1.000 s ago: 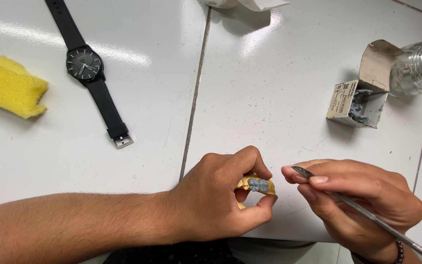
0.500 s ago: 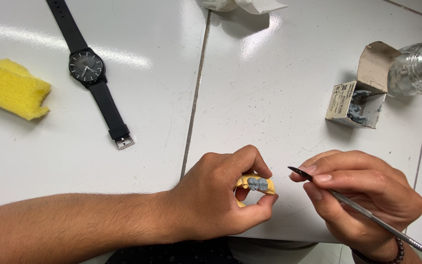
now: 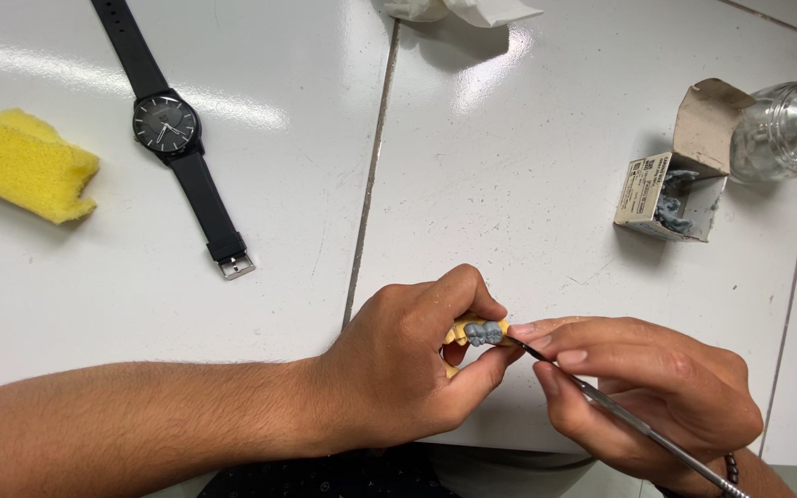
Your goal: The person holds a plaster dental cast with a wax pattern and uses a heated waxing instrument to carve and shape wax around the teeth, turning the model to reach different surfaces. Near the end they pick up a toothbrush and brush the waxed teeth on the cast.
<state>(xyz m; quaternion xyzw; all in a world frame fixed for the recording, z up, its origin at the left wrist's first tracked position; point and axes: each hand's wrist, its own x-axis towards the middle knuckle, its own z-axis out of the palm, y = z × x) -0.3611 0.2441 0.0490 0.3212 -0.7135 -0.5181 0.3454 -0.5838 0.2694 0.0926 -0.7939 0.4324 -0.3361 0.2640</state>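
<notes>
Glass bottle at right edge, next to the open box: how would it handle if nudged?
The glass bottle seems to lie on its side with a round body, so it would probably roll. Clear glass on hard tile: likely slippery and breakable. The open cardboard box beside it might stop it.

Counts on the white tiled table

Two hands, one thin metal tool (image 3: pixel 638 426), one small yellow model (image 3: pixel 478 332) with a grey piece, one black wristwatch (image 3: pixel 177 138), one yellow sponge (image 3: pixel 22 166), one open cardboard box (image 3: pixel 675 175), one glass bottle (image 3: pixel 786 129), one crumpled white tissue (image 3: pixel 472 9).
</notes>
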